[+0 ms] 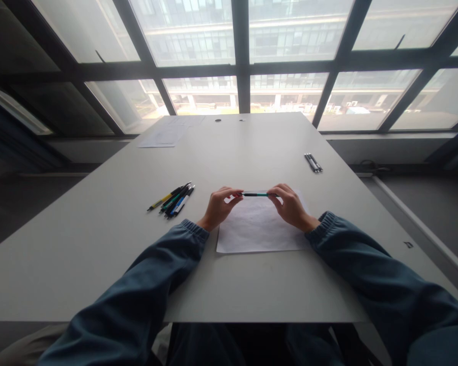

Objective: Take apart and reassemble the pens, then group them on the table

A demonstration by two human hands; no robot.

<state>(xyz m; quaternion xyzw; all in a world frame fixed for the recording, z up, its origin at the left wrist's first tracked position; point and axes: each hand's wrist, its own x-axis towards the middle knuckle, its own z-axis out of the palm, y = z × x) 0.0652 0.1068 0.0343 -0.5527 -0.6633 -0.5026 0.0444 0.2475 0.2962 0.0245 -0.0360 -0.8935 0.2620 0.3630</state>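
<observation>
The green pen [256,193] is lying level, pointing left-right, with both the left hand [218,207] and right hand [291,206] fingers pinching its ends above the paper sheet [257,231].

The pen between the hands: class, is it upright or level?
Level: the pen runs sideways, left hand and right hand pinching its ends.

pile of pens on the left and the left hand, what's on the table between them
Nothing: in the head view the table between the pile of pens and the left hand, which pinches one end of a pen, is bare.
</observation>
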